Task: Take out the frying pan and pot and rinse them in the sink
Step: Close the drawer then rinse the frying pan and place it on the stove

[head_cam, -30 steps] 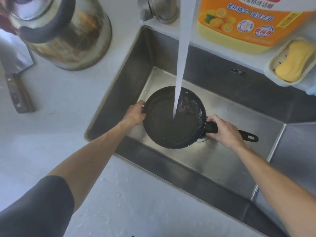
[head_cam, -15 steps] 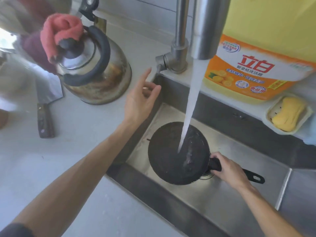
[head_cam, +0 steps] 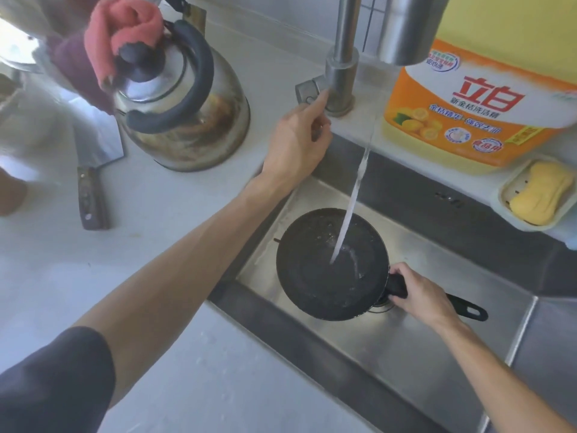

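Rinsing of the frying pan [head_cam: 331, 270] is the step in hand, judged from the water stream [head_cam: 351, 214] that lands on the pan's dark inner surface. Nearest the viewer, the right hand [head_cam: 421, 295] is clenched around the pan handle [head_cam: 462, 309] close to the rim and holds the pan low inside the sink [head_cam: 406, 345], above the drain. The pan sits roughly level, with a shallow film of water and a few bubbles in it. Farther out, the left hand [head_cam: 296, 145] reaches over the sink edge to the faucet lever [head_cam: 307, 90]; its extended fingertip touches the lever, while the other fingers are loosely curled and grasp nothing. The stream appears narrow, which suggests the flow is being adjusted or shut off, though this cannot be confirmed. The next move calls for a firm hold on the handle while the pan is tilted to drain. No pot is identifiable in view, so that part of the task appears outstanding. Beyond the sink, a kettle [head_cam: 187, 120] stands on the counter [head_cam: 156, 214], with a detergent bottle [head_cam: 468, 104] on the back ledge.
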A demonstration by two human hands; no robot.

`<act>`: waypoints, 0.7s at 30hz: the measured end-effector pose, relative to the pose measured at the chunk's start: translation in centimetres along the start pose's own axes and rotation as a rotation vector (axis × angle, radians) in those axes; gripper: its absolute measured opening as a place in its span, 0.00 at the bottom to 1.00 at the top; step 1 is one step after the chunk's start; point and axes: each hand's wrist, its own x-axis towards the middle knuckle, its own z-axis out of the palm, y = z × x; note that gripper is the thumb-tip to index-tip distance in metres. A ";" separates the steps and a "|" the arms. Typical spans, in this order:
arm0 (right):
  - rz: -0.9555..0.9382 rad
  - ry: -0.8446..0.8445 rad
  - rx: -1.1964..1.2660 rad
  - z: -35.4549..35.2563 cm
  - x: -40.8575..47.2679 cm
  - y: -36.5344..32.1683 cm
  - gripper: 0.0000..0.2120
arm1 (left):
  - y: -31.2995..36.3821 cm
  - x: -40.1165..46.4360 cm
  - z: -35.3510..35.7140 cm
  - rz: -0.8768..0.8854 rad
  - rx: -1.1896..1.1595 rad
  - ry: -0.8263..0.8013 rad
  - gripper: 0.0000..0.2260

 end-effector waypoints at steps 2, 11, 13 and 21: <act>-0.011 -0.017 0.014 -0.4 0.0 0.0 0.20 | -0.3 -0.1 -0.8 -0.004 -0.094 -0.070 0.23; 0.042 -0.045 0.218 -1.3 0.2 0.2 0.17 | -8.7 -10.9 2.6 -0.387 0.186 -0.715 0.13; 0.060 -0.014 0.247 -1.1 0.1 0.3 0.17 | -10.4 -11.7 3.6 -0.457 0.182 -0.883 0.15; 0.052 0.015 0.255 -1.2 0.3 0.5 0.17 | -13.1 -12.3 4.8 -0.455 0.324 -0.842 0.16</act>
